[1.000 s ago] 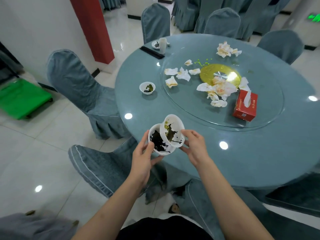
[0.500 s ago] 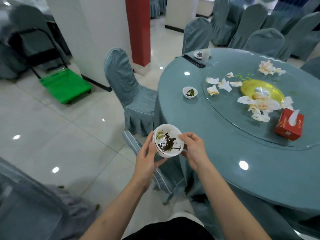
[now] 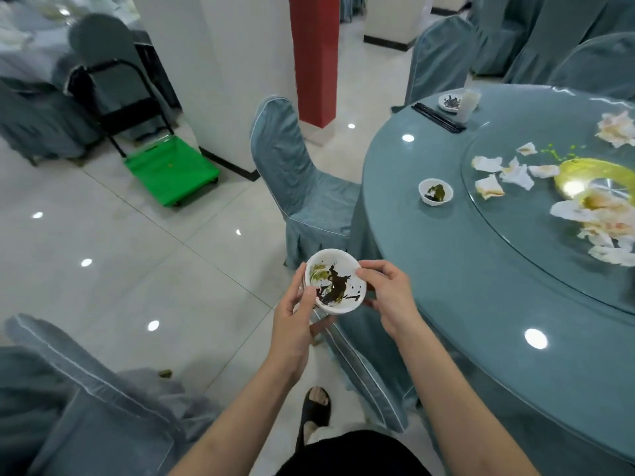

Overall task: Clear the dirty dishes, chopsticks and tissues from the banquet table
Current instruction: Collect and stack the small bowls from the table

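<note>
To my far left a green trolley [image 3: 170,170] sits on the pale tiled floor [image 3: 113,249] beside a white pillar [image 3: 220,63]. A red column [image 3: 314,56] stands behind a covered chair [image 3: 295,173]. Another covered chair [image 3: 86,407] is near left.

Even, bright indoor light falls from overhead lamps, which show as small round white glare spots on the glossy pale floor tiles [image 3: 130,242] and on the shiny round teal table [image 3: 481,269]. Shadows are soft and faint. The wide lens bends the red square pillar [image 3: 314,56] and the frame edges. The far corners look smeared and blurred, while the centre is fairly sharp.
</note>
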Motion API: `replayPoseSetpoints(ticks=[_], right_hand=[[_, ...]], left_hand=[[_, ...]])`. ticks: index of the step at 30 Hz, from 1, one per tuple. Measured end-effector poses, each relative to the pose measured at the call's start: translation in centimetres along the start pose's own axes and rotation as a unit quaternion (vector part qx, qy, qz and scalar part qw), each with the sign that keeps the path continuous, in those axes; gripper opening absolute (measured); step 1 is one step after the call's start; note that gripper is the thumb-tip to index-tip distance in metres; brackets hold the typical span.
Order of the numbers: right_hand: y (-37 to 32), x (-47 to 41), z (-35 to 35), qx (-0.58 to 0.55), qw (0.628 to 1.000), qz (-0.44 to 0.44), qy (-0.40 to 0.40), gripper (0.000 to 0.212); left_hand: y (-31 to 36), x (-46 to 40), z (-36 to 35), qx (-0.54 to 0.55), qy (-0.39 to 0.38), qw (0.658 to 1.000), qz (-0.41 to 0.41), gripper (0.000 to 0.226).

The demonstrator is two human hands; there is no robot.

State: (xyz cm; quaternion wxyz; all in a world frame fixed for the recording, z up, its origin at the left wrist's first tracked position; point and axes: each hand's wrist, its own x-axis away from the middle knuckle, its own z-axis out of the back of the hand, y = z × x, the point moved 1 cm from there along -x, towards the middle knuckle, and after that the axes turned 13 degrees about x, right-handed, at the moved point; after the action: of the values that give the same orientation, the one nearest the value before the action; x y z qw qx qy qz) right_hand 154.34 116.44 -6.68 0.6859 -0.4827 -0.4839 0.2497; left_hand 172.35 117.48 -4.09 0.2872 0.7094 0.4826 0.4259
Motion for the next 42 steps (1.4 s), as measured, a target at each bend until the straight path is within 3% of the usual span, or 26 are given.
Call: replayPoseSetpoints(ticks=[8,24,29,34,42], right_hand=[[-1.8,-7.4,-3.6,-0.041,0.998,-0.022,0.034,0.004],[-6.6,-14.5,-4.6,-0.099,0.97,-0.046,0.218,0.004],[-9.5,-18.6,-8.0,-0.131,0.947,-0.043,0.289,0.009],[-12.8,-21.8,-12.1,-0.145,0.931,-0.033,0.334,0.004],[-15.1,-24.9,-17.6,-0.155,0.906,-0.036,0.391,0.012]], left_hand=[[4.1,-9.8,-0.3,-0.05,-0.037,0.997,0.038,0.037],[6.1,-23.7,-3.2,-0.034,-0.142,0.977,0.152,0.033],[9.0,-31.4,-3.5,-0.04,-0.206,0.959,0.19,0.037],[12.7,-37.8,-3.4,-0.041,-0.234,0.948,0.213,0.042],[16.8,-43.9,-2.5,-0.063,-0.275,0.932,0.226,0.038]])
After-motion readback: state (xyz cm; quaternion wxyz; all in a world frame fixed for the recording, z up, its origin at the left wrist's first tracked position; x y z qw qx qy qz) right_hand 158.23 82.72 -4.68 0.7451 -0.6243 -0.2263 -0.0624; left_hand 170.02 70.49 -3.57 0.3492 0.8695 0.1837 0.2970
